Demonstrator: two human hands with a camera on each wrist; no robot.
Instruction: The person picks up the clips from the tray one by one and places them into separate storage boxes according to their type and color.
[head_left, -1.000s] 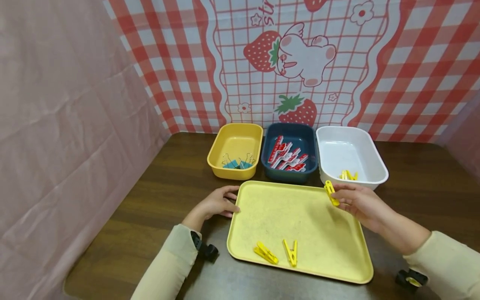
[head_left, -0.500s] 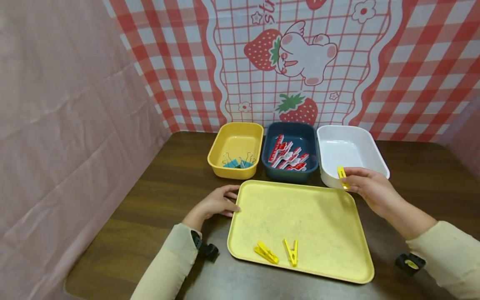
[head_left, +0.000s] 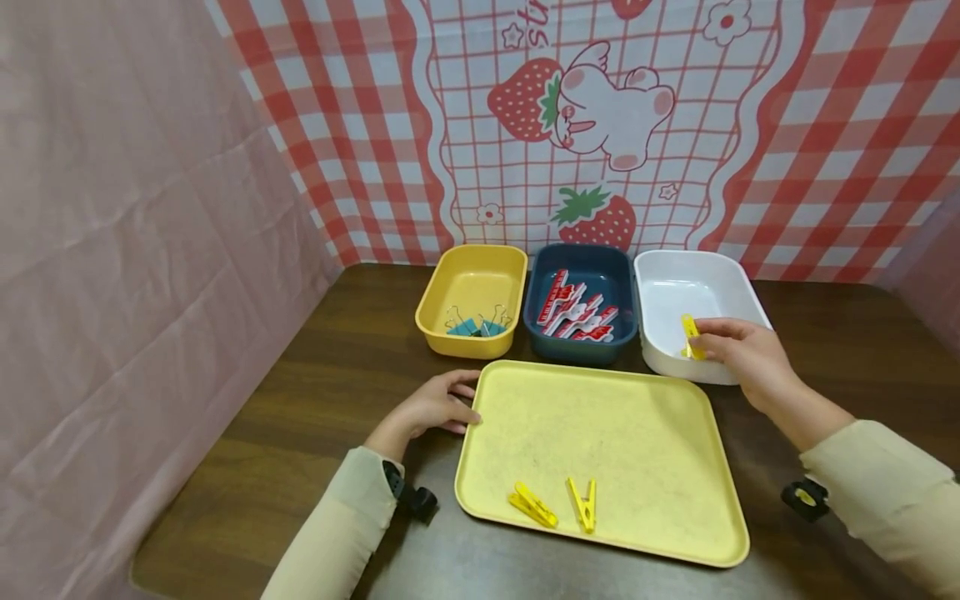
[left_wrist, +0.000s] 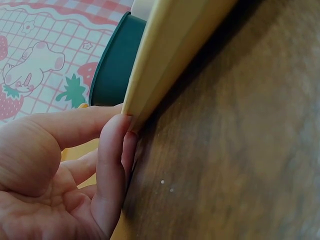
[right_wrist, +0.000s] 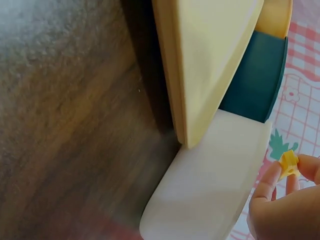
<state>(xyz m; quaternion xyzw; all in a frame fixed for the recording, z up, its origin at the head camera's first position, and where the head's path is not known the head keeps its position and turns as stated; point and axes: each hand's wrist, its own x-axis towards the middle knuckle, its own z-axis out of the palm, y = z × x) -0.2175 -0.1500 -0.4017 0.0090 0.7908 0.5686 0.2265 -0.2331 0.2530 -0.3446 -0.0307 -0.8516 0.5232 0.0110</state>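
In the head view my right hand point(head_left: 750, 354) pinches a yellow plastic clothespin point(head_left: 690, 335) between thumb and fingertips. It holds the clothespin over the front part of the white bin point(head_left: 738, 279). The right wrist view shows the clothespin point(right_wrist: 288, 164) end-on at the fingertips. My left hand point(head_left: 431, 406) holds the left rim of the pale yellow tray point(head_left: 600, 433); the left wrist view has thumb and fingers at the tray's edge point(left_wrist: 150, 75). Two more yellow clothespins lie near the tray's front edge, one on its side point(head_left: 532, 505) and one spread in a V point(head_left: 583, 505).
Behind the tray, a yellow bin point(head_left: 472, 287) with teal binder clips point(head_left: 476, 327) stands left of a dark blue bin point(head_left: 585, 260) with several red and white clips point(head_left: 573, 312). The white bin is at their right. A checked cloth point(head_left: 360, 125) hangs behind the wooden table point(head_left: 300, 417).
My right hand has carried the clothespin from above the tray's back right corner, up and away, to over the white bin. My left hand and the tray stay in place.
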